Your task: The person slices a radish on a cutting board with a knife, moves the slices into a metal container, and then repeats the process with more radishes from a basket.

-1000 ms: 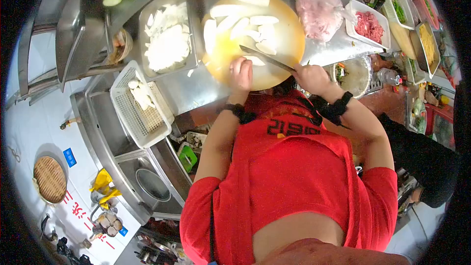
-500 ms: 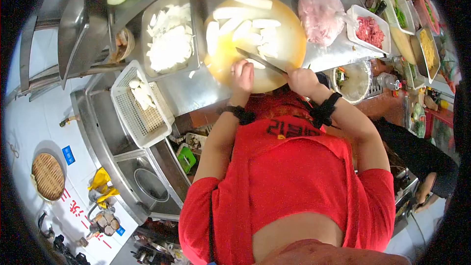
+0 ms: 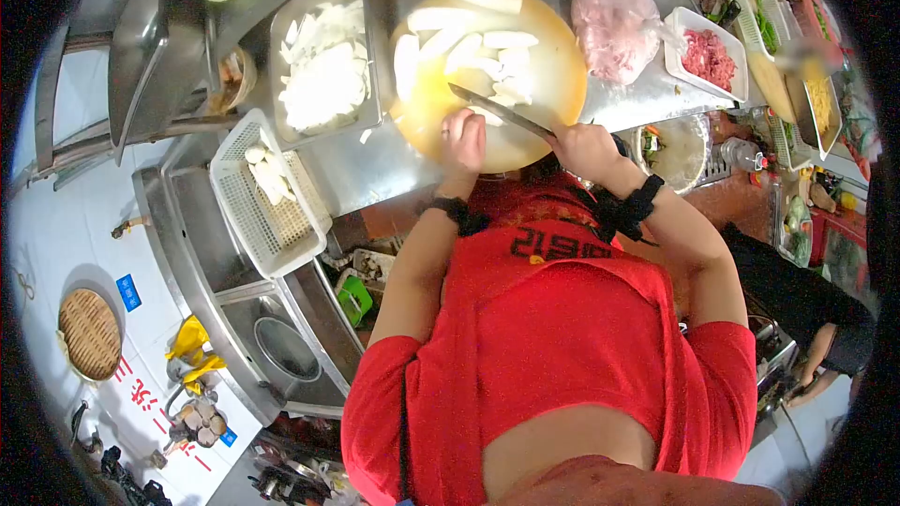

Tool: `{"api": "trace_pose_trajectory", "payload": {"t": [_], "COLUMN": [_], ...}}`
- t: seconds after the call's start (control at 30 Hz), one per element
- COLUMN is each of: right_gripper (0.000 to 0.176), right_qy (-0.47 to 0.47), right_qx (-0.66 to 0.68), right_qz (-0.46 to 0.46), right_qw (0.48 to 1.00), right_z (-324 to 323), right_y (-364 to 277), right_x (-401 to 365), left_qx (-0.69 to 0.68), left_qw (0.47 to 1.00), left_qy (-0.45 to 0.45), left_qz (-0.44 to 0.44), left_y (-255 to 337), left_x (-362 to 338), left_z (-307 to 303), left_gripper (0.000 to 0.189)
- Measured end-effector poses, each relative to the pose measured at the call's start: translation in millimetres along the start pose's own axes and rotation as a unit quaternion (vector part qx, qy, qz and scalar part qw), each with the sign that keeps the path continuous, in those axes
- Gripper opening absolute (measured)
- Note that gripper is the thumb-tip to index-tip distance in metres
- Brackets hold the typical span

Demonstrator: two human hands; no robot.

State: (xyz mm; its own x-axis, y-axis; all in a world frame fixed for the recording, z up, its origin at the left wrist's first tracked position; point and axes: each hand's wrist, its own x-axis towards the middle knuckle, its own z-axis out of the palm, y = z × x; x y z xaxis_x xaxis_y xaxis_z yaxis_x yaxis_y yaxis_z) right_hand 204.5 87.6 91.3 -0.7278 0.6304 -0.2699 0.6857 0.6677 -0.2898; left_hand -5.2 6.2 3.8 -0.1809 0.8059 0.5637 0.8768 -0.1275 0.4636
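Note:
My right hand (image 3: pixel 588 152) is wrapped round the handle of a kitchen knife (image 3: pixel 503 111), whose blade points left across the round cutting board (image 3: pixel 560 66). Beside the blade, at the board's near edge, my left hand (image 3: pixel 463 138) has its fingers curled down; what lies under them, if anything, is hidden. Long white vegetable pieces (image 3: pixel 454 18) lie over the far half of the board, washed out by bright light. Shorter cut white pieces (image 3: pixel 513 84) sit in a pile just beyond the blade.
Left of the board stands a metal tray (image 3: pixel 373 61) of sliced white pieces. A white basket (image 3: pixel 246 211) holds more whole ones. To the right are a pink plastic bag (image 3: pixel 614 30) and a tub of chopped red meat (image 3: pixel 708 60). Another person's dark sleeve (image 3: pixel 797 290) shows at far right.
My right hand and the knife have shifted slightly to the right, showing more of the blade. The cut pieces near the blade lie a little differently. My left hand stays almost in place.

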Motion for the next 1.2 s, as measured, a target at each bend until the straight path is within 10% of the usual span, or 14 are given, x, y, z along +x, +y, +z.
{"api": "trace_pose_trajectory", "payload": {"t": [0.27, 0.5, 0.77, 0.97, 1.03, 1.2], "right_gripper": [0.022, 0.025, 0.026, 0.026, 0.026, 0.024], "right_qy": [-0.052, -0.131, 0.010, -0.016, -0.029, -0.052], "right_qx": [-0.011, 0.042, 0.115, 0.111, 0.103, 0.064], "right_qz": [0.019, 0.092, 0.111, 0.114, 0.107, 0.062], "right_qw": [0.998, 0.986, 0.987, 0.987, 0.988, 0.995], "right_z": [19, -4, 21, 8, 0, 9], "right_y": [5, 14, 12, 4, 1, 0], "right_x": [11, -7, -13, -18, -18, -23], "left_qx": [0.003, 0.072, 0.120, -0.138, -0.052, -0.029], "left_qw": [0.997, 0.980, 0.964, 0.925, 0.974, 0.985], "left_qy": [-0.060, -0.135, -0.236, -0.276, -0.216, -0.165], "left_qz": [-0.039, 0.130, -0.020, -0.222, -0.046, -0.044], "left_y": [-8, -23, -16, 0, 5, -4], "left_x": [-8, 19, 29, 25, 22, 3], "left_z": [-2, -14, -16, -32, -37, -19], "left_gripper": [0.012, 0.025, 0.017, 0.020, 0.022, 0.024]}}
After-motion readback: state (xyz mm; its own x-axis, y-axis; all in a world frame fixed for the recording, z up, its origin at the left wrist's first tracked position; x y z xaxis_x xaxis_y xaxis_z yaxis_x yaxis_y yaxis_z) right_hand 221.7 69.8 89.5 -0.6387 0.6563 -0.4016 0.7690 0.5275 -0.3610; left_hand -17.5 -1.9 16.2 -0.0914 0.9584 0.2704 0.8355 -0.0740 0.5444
